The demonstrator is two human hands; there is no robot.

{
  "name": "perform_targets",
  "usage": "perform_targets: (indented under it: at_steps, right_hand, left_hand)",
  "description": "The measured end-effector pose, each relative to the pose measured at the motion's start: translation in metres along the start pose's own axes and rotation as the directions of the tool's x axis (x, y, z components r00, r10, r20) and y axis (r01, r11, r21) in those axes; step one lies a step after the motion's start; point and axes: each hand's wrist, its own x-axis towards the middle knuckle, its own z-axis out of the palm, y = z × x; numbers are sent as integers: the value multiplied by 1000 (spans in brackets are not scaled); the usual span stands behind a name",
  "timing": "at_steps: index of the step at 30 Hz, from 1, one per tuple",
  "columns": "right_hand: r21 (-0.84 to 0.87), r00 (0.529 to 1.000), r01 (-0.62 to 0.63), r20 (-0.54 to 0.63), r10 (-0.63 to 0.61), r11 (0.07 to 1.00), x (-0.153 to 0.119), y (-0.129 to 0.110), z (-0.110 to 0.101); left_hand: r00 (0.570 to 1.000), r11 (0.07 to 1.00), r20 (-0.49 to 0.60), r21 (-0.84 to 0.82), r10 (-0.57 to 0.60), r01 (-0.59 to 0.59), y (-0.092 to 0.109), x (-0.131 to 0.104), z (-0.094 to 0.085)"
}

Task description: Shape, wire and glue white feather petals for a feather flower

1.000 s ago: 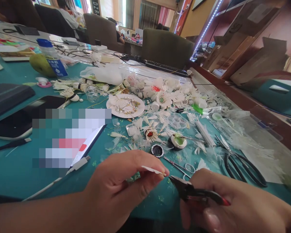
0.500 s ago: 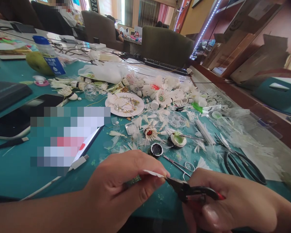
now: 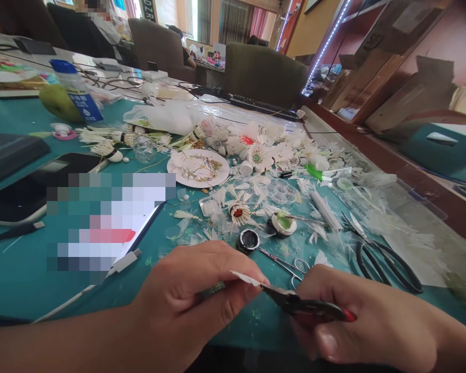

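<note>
Head view: pliers at the white piece

The left hand pinches the white piece between nearly closed thumb and index finger, at six o'clock from the black pot. The right hand is curled around the pliers, whose nose is at the piece's four o'clock end.
</note>
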Motion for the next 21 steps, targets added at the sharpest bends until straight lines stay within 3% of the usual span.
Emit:
perform_targets:
  at_steps: [4,9,16,21]
  right_hand:
    - [-149,985,-3,-170,-22,989,-3,-7,7]
    - [-306,897,3,-420,-138,952,0,-15,21]
    - [-440,871,-48,-458,-178,897,6,-16,28]
    - [-596,825,-108,-501,-263,796,10,-11,32]
  left_hand:
    - [999,997,36,73,-5,2,2,0,-3]
    - [999,989,38,146,1,-7,5,-3,-4]
    - [999,962,16,270,27,-31,10,-8,-6]
    - [1000,944,11,329,23,-26,10,-10,-6]
